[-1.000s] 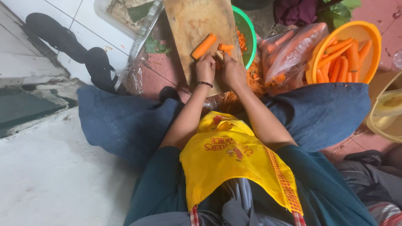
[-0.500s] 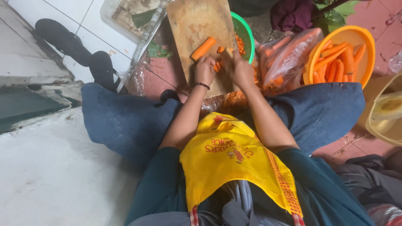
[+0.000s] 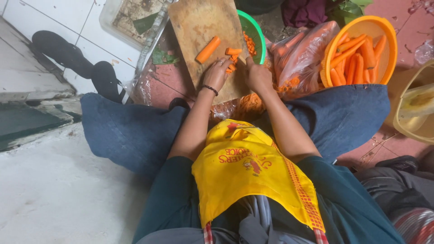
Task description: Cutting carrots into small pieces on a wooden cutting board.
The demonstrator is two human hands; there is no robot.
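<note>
Far left: pale tiled floor with a pair of black sandals (image 3: 74,61) lying on it, well clear of the work. Next over, a clear plastic tray (image 3: 118,28) with greenish scraps inside, just beside the wooden cutting board (image 3: 199,27) lying on the reddish floor. On the board, one peeled carrot chunk (image 3: 208,49) sitting by itself, apart from both hands. Left hand (image 3: 218,74) with a dark wrist band, fingers curled down and pinning a small pile of cut carrot pieces (image 3: 232,58) near the middle of the board – pressing more than clenching. Right hand (image 3: 258,76) right beside it at the board's right edge, closed in a grip; cannot tell what is inside, nothing visible of a blade or handle from this angle. Behind the board's right edge, a green bowl (image 3: 256,28) with chopped carrot in it. Then a clear plastic bag (image 3: 300,49) stuffed with whole carrots, slumped against the knee in blue jeans. Further right, an orange basket (image 3: 357,21) full of peeled carrots – and at the far right edge, part of a yellowish bucket (image 3: 413,115). Down in front, a yellow apron (image 3: 244,176) over a teal shirt.
</note>
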